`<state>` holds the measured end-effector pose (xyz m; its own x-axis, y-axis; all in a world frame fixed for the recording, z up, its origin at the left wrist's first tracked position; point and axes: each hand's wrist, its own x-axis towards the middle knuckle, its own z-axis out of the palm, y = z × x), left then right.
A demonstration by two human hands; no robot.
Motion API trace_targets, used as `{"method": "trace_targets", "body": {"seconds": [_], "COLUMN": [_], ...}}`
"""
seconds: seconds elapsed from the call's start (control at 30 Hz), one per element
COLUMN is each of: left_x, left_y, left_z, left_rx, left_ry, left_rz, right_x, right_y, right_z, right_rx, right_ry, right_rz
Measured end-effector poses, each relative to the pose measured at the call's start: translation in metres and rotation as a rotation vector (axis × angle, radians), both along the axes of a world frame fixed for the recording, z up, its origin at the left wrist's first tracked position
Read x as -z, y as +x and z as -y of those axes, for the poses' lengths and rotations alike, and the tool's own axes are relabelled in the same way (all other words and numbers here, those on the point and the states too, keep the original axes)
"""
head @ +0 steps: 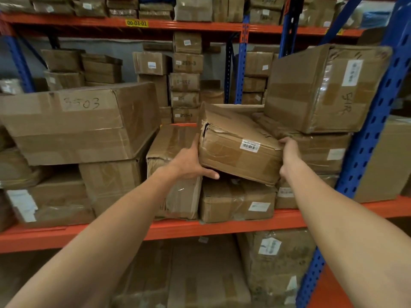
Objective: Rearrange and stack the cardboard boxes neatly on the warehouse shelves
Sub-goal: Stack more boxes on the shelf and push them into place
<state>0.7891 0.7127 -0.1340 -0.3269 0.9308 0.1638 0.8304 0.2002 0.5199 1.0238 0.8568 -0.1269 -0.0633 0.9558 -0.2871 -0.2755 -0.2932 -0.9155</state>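
A crumpled cardboard box with a barcode label sits tilted above a lower box on the middle shelf. My left hand grips its left end, thumb under the bottom edge. At its right end my right hand holds it, the fingers hidden behind the box. A large box marked 3503 lies to the left on other boxes. Another large box leans tilted at the upper right, over a flatter box.
An orange shelf beam runs across below the boxes. A blue upright stands close on the right. More box stacks fill the back of the shelf. Boxes sit on the lower level and on the top shelf.
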Motion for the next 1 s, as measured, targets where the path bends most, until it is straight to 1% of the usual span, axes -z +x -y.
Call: {"method": "trace_targets", "body": {"seconds": [0.07,0.13,0.23,0.33,0.37,0.43,0.5,0.53,0.57,0.6,0.63,0.67,0.7,0.73,0.77,0.8,0.83,0.87,0.9,0.93,0.97,1.0], "left_x": [0.008,0.01,0.018,0.026,0.024,0.019,0.018,0.019,0.02,0.017,0.011,0.004,-0.002,-0.009,-0.014,-0.017,-0.017,-0.015,-0.009,-0.001,0.009,0.016], "left_y": [0.005,0.01,0.013,0.009,0.006,-0.004,-0.007,-0.006,-0.006,-0.006,-0.009,-0.015,-0.021,-0.024,-0.025,-0.024,-0.021,-0.015,-0.009,-0.002,0.002,0.003], "left_z": [-0.013,-0.02,-0.018,-0.018,-0.018,-0.02,-0.02,-0.022,-0.023,-0.023,-0.024,-0.023,-0.023,-0.022,-0.022,-0.022,-0.024,-0.027,-0.03,-0.034,-0.04,-0.046], "left_rx": [-0.135,-0.217,-0.244,-0.206,-0.187,-0.11,0.032,0.095,0.135,0.136,0.127,0.124,0.13,0.118,0.076,0.018,-0.003,0.04,0.125,0.215,0.284,0.319], "left_ry": [0.02,0.064,0.128,0.161,0.149,0.062,-0.094,-0.189,-0.25,-0.281,-0.289,-0.287,-0.235,-0.114,0.072,0.292,0.429,0.421,0.277,0.068,-0.116,-0.234], "left_rz": [-0.173,-0.284,-0.402,-0.447,-0.502,-0.737,-0.945,-1.01,-1.018,-0.911,-0.737,-0.524,-0.323,-0.166,-0.066,-0.011,0.008,-0.019,-0.083,-0.194,-0.369,-0.551], "right_x": [-0.005,-0.008,-0.011,-0.008,-0.008,-0.009,-0.002,0.004,0.012,0.021,0.029,0.036,0.041,0.046,0.051,0.057,0.063,0.069,0.074,0.075,0.075,0.075], "right_y": [-0.002,-0.003,-0.008,-0.013,-0.013,-0.016,-0.017,-0.017,-0.016,-0.015,-0.014,-0.012,-0.011,-0.01,-0.01,-0.011,-0.014,-0.018,-0.022,-0.026,-0.028,-0.029], "right_z": [0.001,0.003,0.002,-0.007,-0.01,-0.015,-0.019,-0.02,-0.019,-0.019,-0.019,-0.02,-0.019,-0.02,-0.02,-0.019,-0.018,-0.017,-0.016,-0.015,-0.016,-0.018], "right_rx": [0.011,0.047,0.182,0.307,0.327,0.338,0.348,0.341,0.331,0.325,0.316,0.294,0.273,0.262,0.25,0.235,0.227,0.244,0.278,0.317,0.356,0.387], "right_ry": [0.047,0.07,0.109,0.137,0.134,0.136,0.169,0.188,0.208,0.237,0.27,0.311,0.362,0.425,0.497,0.579,0.657,0.714,0.737,0.734,0.723,0.713], "right_rz": [-0.012,-0.017,-0.035,-0.057,-0.064,-0.066,-0.028,0.003,0.042,0.092,0.151,0.219,0.289,0.355,0.432,0.534,0.652,0.752,0.811,0.827,0.817,0.807]}}
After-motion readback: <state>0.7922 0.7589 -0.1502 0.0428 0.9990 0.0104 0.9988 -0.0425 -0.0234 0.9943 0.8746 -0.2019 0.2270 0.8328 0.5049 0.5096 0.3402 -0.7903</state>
